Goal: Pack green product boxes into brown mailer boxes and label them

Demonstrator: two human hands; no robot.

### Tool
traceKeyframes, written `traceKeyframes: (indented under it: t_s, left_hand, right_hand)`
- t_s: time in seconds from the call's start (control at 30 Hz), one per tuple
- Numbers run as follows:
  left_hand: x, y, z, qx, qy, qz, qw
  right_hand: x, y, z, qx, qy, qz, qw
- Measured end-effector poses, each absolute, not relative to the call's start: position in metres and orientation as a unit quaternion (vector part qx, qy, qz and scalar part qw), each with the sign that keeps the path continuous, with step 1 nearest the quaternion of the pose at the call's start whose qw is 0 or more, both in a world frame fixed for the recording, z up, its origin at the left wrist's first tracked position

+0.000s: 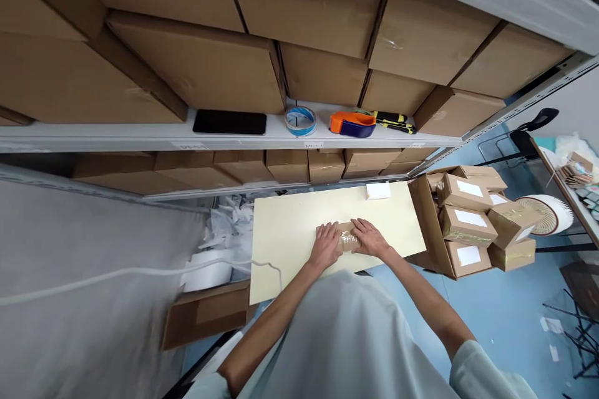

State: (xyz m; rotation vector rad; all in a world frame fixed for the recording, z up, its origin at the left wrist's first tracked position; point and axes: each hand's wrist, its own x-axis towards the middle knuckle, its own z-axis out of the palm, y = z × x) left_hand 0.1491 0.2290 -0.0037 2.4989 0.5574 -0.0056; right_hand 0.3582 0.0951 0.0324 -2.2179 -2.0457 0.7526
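Note:
A small brown cardboard box with shiny clear tape across its top lies on the cream-coloured table, close in front of my body. My left hand holds its left end, the fingers laid over the top and pointing away from me. On the opposite end, my right hand grips the box, with its fingers bent over the edge. Only the middle of the box shows between the two hands; its ends and underside are hidden. A stack of white labels lies farther back on the table.
Boxes fill the shelf above. On its edge lie a black phone, a blue tape roll, an orange tape dispenser and yellow-black cutters. A large carton of labelled boxes stands right; a white cable crosses left.

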Motion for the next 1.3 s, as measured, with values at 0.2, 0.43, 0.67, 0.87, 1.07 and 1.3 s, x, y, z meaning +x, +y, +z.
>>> traceKeyframes:
  t_s: [0.2,0.43,0.67,0.87,1.07,1.3]
  left_hand:
    - [0.148,0.231,-0.011,0.928,0.219,-0.014,0.301]
    - [0.165,0.232,0.000,0.900,0.266,-0.091,0.333]
    - [0.174,0.254,0.031,0.851,0.322,-0.079,0.408]
    - [0.242,0.331,0.124,0.817,0.362,0.225,0.388]
    - [0.329,0.400,0.222,0.815,0.325,0.398,0.268]
    - [0.338,0.409,0.229,0.803,0.377,0.384,0.257]
  right_hand:
    - [0.361,0.090,0.018,-0.705,-0.670,0.232,0.027]
    - [0.353,0.091,-0.004,-0.703,-0.688,0.175,0.044]
    - [0.377,0.116,0.021,-0.672,-0.713,0.180,0.083]
    - [0.470,0.218,0.135,-0.720,-0.662,0.007,0.208]
    - [0.504,0.327,0.231,-0.724,-0.660,-0.074,0.189]
    - [0.487,0.377,0.236,-0.799,-0.598,-0.021,0.057]
